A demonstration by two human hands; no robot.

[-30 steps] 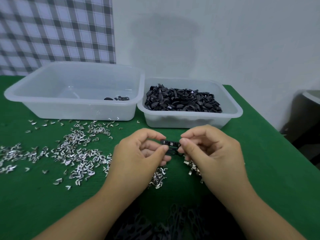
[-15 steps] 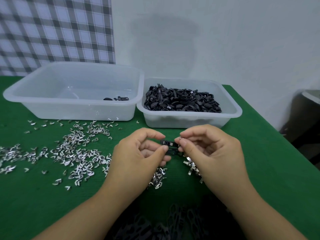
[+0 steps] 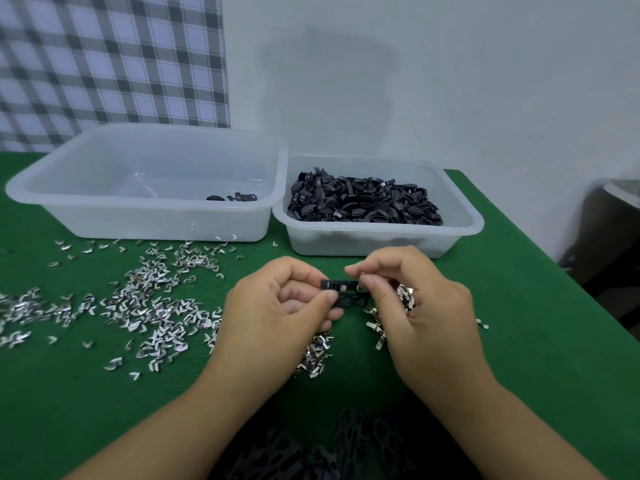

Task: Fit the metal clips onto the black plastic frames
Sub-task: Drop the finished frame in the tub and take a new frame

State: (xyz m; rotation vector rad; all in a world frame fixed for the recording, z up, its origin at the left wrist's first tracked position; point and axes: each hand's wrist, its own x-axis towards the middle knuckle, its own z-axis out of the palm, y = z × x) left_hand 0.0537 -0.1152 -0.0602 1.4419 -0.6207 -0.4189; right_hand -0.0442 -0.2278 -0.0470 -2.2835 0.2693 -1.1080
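Observation:
A small black plastic frame [image 3: 341, 292] hangs above the green table between both hands. My left hand [image 3: 277, 306] pinches its left end with thumb and forefinger. My right hand [image 3: 415, 299] pinches its right end, fingertips pressed on the top edge where a small metal clip shows. Loose metal clips [image 3: 149, 306] lie scattered over the table to the left, and more lie under and behind my hands. A heap of black frames [image 3: 363, 202] fills the right tub.
The right clear tub [image 3: 464, 226] stands behind my hands. A larger clear tub [image 3: 138, 220] at the back left holds a few black pieces [image 3: 239, 196]. More black frames [image 3: 329, 452] lie at the near edge. The table's right edge [image 3: 554, 271] runs diagonally.
The frame stays held between both hands. My right fingers have shifted slightly along its top edge; the hands remain in nearly the same place.

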